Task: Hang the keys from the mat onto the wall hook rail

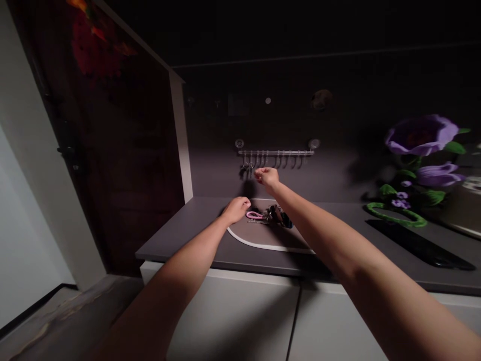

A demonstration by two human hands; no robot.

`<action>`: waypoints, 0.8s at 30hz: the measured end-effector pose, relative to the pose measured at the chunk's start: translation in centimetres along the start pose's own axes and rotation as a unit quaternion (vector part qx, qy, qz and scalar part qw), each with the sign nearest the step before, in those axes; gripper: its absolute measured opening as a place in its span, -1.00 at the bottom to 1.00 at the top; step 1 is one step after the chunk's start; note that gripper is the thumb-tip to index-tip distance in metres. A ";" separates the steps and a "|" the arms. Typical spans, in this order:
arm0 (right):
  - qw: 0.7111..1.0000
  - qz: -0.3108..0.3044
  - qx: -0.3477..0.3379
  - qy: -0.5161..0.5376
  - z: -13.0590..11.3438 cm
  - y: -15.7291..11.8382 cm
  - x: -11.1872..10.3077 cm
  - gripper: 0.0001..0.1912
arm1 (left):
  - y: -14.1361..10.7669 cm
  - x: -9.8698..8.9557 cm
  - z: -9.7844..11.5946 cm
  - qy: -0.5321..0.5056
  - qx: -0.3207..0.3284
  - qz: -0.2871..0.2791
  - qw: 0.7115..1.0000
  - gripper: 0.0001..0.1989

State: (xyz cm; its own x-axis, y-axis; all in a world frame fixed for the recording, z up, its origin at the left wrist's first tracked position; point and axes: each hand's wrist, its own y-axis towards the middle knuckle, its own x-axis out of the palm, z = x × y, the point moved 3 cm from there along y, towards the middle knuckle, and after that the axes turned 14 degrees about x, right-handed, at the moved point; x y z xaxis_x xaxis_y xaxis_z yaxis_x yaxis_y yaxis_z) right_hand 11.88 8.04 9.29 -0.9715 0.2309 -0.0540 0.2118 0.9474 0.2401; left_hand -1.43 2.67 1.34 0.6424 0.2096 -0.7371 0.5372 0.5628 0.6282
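A clear rail [276,152] with a row of small hooks is fixed to the dark back panel. Small keys [247,166] hang at its left end. Just right of them my right hand [266,178] is raised, its fingers pinched together; what they hold, if anything, is too small to name. Lower down, my left hand [236,209] is over the left edge of a white-rimmed mat [259,245], fingers curled, contents hidden. Beside it on the mat lie a pink loop [254,215] and a dark bunch of keys or fobs [280,216].
On the right of the grey counter [173,229] are purple artificial flowers [423,135], a green ring [396,215] and a long black object [419,243]. A dark door [124,150] stands at the left. White cabinet fronts [233,313] lie below the counter.
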 end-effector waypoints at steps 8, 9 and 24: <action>0.999 -0.032 0.028 -0.023 2.3 -3.8 -1.5 -0.91 | 0.0 0.0 0.1 0.031 0.007 -0.031 0.999 -0.77; 0.998 -0.029 0.017 -0.044 2.7 -4.1 -1.8 -0.90 | 0.0 0.1 0.0 0.034 0.008 -0.039 0.999 -0.77; 0.939 -0.008 -0.098 -0.329 4.0 -7.5 -3.1 -0.90 | 0.1 0.5 -0.5 0.065 0.002 -0.090 0.994 -0.78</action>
State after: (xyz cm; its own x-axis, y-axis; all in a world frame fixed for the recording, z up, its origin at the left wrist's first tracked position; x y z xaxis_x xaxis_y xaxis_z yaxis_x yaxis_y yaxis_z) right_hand 13.76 1.09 3.80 -0.6842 0.3644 -0.6317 0.1110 0.9081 0.4037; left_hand -1.33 3.23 0.90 0.4591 0.2081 -0.8637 0.6399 0.5969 0.4840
